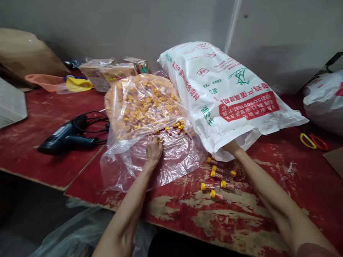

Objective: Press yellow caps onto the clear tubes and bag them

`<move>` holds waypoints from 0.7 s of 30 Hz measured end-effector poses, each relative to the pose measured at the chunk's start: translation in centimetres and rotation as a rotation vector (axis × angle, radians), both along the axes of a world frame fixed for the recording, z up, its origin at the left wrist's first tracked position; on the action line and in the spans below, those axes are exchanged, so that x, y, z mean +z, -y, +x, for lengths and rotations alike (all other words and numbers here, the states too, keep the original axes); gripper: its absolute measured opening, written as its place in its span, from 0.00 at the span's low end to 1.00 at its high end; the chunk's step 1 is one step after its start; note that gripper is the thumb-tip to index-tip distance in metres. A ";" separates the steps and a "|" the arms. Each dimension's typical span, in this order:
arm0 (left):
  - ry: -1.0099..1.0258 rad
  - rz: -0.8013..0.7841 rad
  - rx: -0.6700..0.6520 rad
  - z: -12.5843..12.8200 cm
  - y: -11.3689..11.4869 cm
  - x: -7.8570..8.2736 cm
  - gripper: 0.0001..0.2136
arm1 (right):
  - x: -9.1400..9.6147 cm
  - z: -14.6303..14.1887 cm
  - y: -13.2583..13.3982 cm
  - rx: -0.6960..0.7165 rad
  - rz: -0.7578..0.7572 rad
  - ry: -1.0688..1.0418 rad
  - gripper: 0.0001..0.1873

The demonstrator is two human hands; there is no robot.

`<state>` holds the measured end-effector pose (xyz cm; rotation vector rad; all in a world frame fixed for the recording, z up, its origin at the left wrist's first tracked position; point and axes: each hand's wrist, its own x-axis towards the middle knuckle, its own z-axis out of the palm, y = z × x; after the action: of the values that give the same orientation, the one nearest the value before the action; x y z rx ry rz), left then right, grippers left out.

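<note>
My left hand (pixel 154 148) is at the mouth of a large clear plastic bag (pixel 123 162), its fingers curled around at least one small yellow-capped tube (pixel 159 140). Inside that bag lie a great many yellow-capped tubes (pixel 144 108); a few more rest by its opening. My right hand reaches into the open end of a white woven sack (pixel 219 89) with red and green print. Only the wrist (pixel 234 148) shows there, so the fingers are hidden. Several clear tubes with yellow caps (pixel 217 174) lie loose on the red table between my forearms.
To the left, a dark heat gun (pixel 66 138) lies with its cord coiled. Small boxes (pixel 113 73) and orange and yellow scoop-like pieces (pixel 44 82) stand behind. Scissors (pixel 313 141) and another white sack (pixel 334 102) are at right. The worn red table (pixel 184 206) ends just before me.
</note>
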<state>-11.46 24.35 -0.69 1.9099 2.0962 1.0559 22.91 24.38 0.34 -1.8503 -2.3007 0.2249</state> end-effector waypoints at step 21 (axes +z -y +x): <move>1.455 -0.334 -0.358 12.8 20.0 2.2 0.16 | 2.9 1.1 18.1 -0.137 -0.032 -1.131 0.14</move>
<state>1.39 4.37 1.49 0.7442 0.9320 1.2539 24.06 6.25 3.26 -1.3024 -1.3672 0.9802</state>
